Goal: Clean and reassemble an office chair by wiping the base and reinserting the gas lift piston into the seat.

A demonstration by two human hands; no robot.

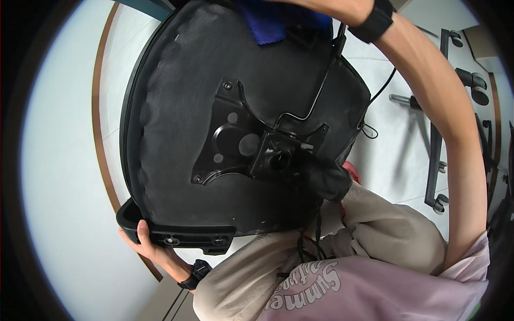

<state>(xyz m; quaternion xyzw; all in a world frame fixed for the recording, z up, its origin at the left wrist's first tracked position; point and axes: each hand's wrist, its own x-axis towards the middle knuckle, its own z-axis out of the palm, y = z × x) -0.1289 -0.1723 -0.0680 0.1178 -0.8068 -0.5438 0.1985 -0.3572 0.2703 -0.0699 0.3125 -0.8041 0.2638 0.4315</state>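
A black office chair seat (171, 107) lies tipped with its underside facing me, resting against my lap. Bolted to its middle is a black metal mounting plate (219, 134), with a bent lever rod (316, 104) running up from it. My left hand (147, 246) is closed round the corner of a black armrest bracket (187, 238) at the seat's lower left, thumb on the near face. At the top edge my right hand (326, 4) presses a blue cloth (265, 29) to the far part of the underside; its fingers are mostly cut off by the picture's edge.
A black chair base leg (433, 160) with casters (474, 88) stands on the white tiled floor at the right. A thin black cable (383, 93) loops off the seat's right side. To the left runs a white wall (64, 134) with a brown skirting strip (99, 107).
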